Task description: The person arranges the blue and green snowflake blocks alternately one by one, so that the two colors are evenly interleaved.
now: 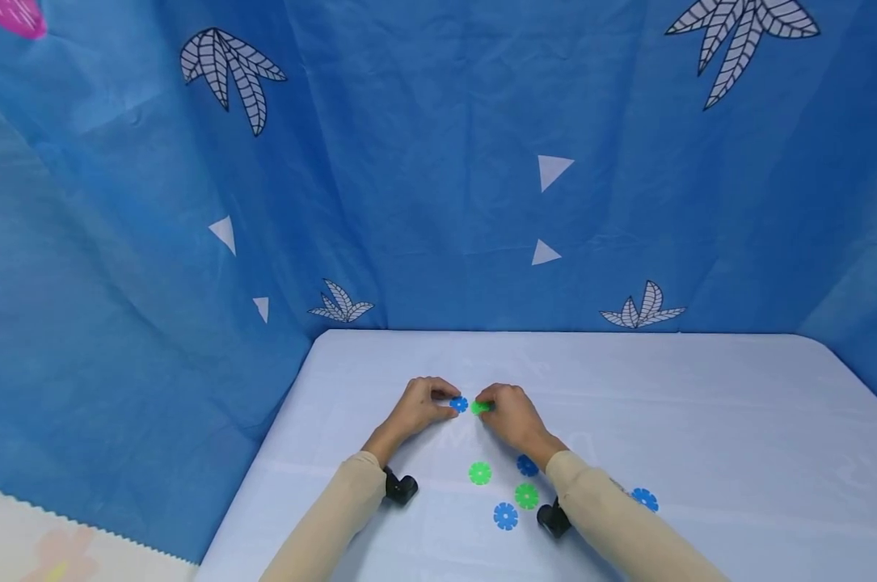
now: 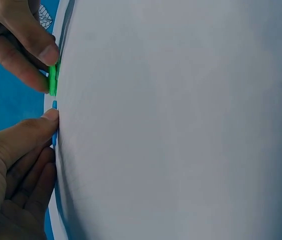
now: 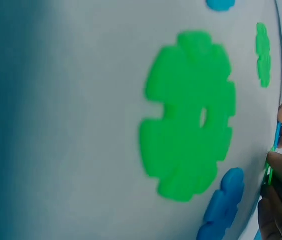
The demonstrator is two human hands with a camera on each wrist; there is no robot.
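Observation:
A blue notched plastic disc (image 1: pixel 459 404), like an interlocking snowflake piece, is pinched between the thumb and fingers of my left hand (image 1: pixel 419 406). Facing it, my right hand (image 1: pixel 512 416) pinches a green notched disc (image 1: pixel 478 408) of the same kind. Both discs are held edge to edge above the table, with a narrow gap between them in the head view. Seen from the left wrist, the green disc (image 2: pixel 52 81) and the blue disc (image 2: pixel 55 104) appear edge-on, nearly in line. Fingers partly cover each one.
Loose discs lie on the white-covered table (image 1: pixel 700 420) nearer the body: green ones (image 1: pixel 479 474) (image 1: pixel 527 495) and blue ones (image 1: pixel 506 516) (image 1: pixel 528 465). Another blue disc (image 1: pixel 645 499) sits beyond the right forearm. A blue patterned curtain (image 1: pixel 438 162) hangs behind the table.

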